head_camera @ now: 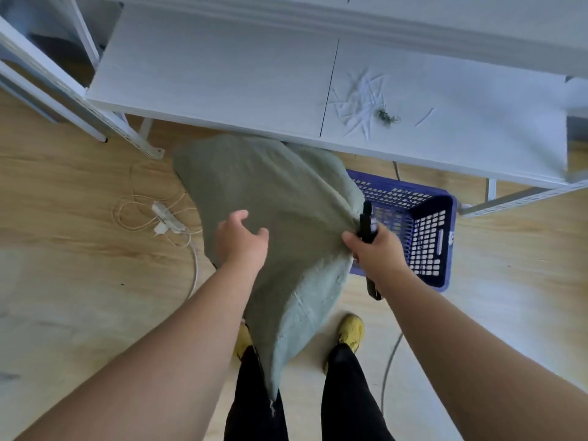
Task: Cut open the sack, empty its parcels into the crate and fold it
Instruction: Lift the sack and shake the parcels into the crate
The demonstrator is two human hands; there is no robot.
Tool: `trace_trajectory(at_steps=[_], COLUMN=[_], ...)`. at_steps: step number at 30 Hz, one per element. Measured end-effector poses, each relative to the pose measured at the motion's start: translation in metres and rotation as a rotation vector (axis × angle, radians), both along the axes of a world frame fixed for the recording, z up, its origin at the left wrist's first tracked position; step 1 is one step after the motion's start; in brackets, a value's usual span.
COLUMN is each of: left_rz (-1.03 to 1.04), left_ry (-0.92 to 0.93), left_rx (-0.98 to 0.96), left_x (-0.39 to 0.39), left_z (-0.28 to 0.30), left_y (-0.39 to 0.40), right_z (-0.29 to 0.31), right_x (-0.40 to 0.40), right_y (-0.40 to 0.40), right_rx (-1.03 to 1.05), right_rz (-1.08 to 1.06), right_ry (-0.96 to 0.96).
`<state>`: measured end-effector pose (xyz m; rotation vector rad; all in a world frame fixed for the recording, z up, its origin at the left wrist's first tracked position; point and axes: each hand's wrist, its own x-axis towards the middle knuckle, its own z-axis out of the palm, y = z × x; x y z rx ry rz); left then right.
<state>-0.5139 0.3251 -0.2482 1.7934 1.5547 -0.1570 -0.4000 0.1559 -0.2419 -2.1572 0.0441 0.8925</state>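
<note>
Pale wood flooring (73,281) ran under everything, with a white table (222,78) across the top of the view. At the centre stood the green sack (280,198), bulging and upright on the floor between the person's feet and the table edge, its lower corner trailing down toward six o'clock between the legs.

At the sack's three o'clock side the right hand (375,253) had its grip closed around a bunched fold of the cloth together with a black cutter (367,224), whose tip pointed toward twelve o'clock. The left hand (241,240) was at the sack's nine o'clock side, fingers spread and relaxed, resting against or just over the cloth; I cannot tell whether it touched.

Just beyond the right hand, at three o'clock from the sack, sat the blue crate (426,230) on the floor, partly under the table. White strips and a green scrap (386,116) lay on the table at one o'clock. A white power strip (167,218) with looped cord lay on the floor at nine o'clock. Yellow shoes (351,332) showed at six.
</note>
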Motion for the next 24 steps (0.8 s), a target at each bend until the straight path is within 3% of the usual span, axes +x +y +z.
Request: trace_trajectory(at_steps=[2,4,7,9,14,18,20,24], left_rz=[0.076,0.110,0.158,0.159,-0.412,-0.688,-0.645,-0.369], left_ry=[0.212,0.284,0.202,0.091,-0.094,0.068,0.046,-0.135], left_rx=[-0.096,-0.286,-0.519,-0.557,-0.102,-0.251,-0.349,-0.722], left_x=[-0.027,-0.045,-0.049,-0.041,-0.017,-0.005,0.003,0.018], left_z=[-0.009,-0.017,-0.026,-0.032,-0.030,-0.037,-0.036,-0.017], left_y=[-0.009,-0.028,-0.052,-0.059,-0.089,-0.116,-0.113,-0.107], right_z=[0.004,0.006,0.005,0.001,-0.009,-0.013,-0.013,-0.014], right_x=[0.010,0.020,0.036,0.043,0.058,0.068,0.073,0.081], right_y=[-0.010,-0.017,-0.021,-0.019,-0.017,-0.022,-0.027,-0.037], right_rx=[-0.004,-0.020,-0.036,-0.026,-0.023,-0.038,-0.048,-0.059], right_rz=[-0.023,-0.043,-0.013,-0.007,-0.062,-0.064,-0.062,-0.073], right_ry=[0.007,0.019,0.026,0.018,0.027,0.026,0.023,0.016])
